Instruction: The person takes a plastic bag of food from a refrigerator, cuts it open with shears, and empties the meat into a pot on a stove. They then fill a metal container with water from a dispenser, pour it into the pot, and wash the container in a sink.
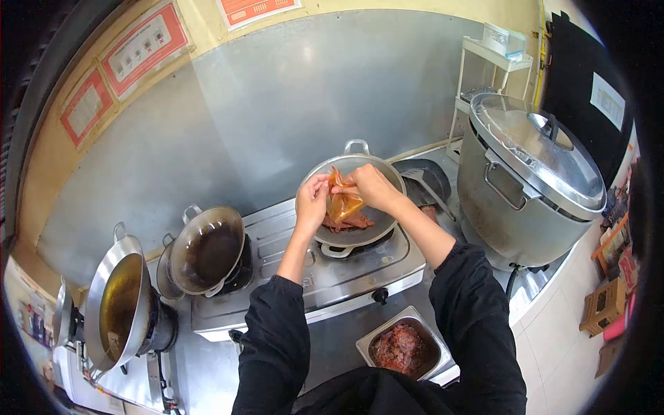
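Both hands grip a clear plastic bag (344, 205) smeared with orange-brown sauce, held above a wok (315, 169) on the stove. My left hand (315, 198) pinches the bag's left side, fingers closed. On the other side, my right hand (370, 187) is closed on the bag's upper right part. Beneath the bag, reddish-brown food (357, 221) lies in the bottom of the wok. The bag partly hides this food.
A two-burner stove (277, 242) carries a second dark wok (207, 252) at left. Farther left stands a wok of oil (119, 304). A metal tray of raw meat (401, 346) sits in front. At right are a large lidded pot (508, 200), a dark pan (432, 176) and a spatula (432, 190).
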Demonstrator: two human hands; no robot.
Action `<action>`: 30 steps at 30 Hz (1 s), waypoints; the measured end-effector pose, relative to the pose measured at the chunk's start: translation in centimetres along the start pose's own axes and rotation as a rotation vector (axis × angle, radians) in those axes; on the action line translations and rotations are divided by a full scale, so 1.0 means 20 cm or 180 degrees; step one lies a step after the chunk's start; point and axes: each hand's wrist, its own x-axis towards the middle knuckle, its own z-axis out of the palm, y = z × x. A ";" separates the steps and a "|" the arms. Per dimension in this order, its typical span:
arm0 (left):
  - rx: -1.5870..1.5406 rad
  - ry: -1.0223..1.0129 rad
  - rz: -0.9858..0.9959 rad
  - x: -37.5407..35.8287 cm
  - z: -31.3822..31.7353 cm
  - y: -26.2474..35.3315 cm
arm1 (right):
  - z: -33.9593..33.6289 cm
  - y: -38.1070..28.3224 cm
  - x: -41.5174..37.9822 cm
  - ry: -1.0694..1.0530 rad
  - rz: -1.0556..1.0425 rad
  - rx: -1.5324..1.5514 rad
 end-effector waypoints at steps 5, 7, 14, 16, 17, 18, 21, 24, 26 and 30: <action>-0.0173 -0.0092 -0.0238 -0.05 -0.01 0.10 | -0.05 -0.06 0.00 -0.0018 0.0341 -0.0001; -0.0182 0.0040 -0.0152 -0.05 -0.03 0.10 | -0.08 -0.10 0.00 0.0031 0.0296 0.0083; 0.0089 0.0372 0.0143 -0.05 -0.04 0.04 | -0.13 -0.14 0.02 -0.0469 0.0425 -0.0426; 0.0069 0.0421 0.0194 -0.05 -0.04 0.04 | -0.12 -0.16 0.03 -0.0499 0.0450 -0.0509; 0.0002 0.0467 0.0226 -0.04 -0.03 0.05 | -0.11 -0.17 0.03 -0.0496 0.0485 -0.0559; -0.0065 0.0510 0.0259 -0.03 -0.03 0.05 | -0.10 -0.18 0.03 -0.0490 0.0522 -0.0609; 0.0008 0.0542 0.0255 0.00 -0.03 0.08 | -0.04 -0.12 0.03 -0.0321 0.0198 -0.0650; 0.0139 0.0449 -0.0060 -0.03 -0.02 0.16 | -0.04 -0.05 0.02 0.0127 -0.0326 -0.0332; 0.0133 0.0301 0.0002 -0.02 -0.01 0.07 | -0.07 -0.07 0.02 0.0111 -0.0276 -0.0188; -0.0579 -0.0089 -0.0394 -0.01 0.06 0.07 | -0.05 -0.11 0.02 -0.0032 -0.0170 -0.0373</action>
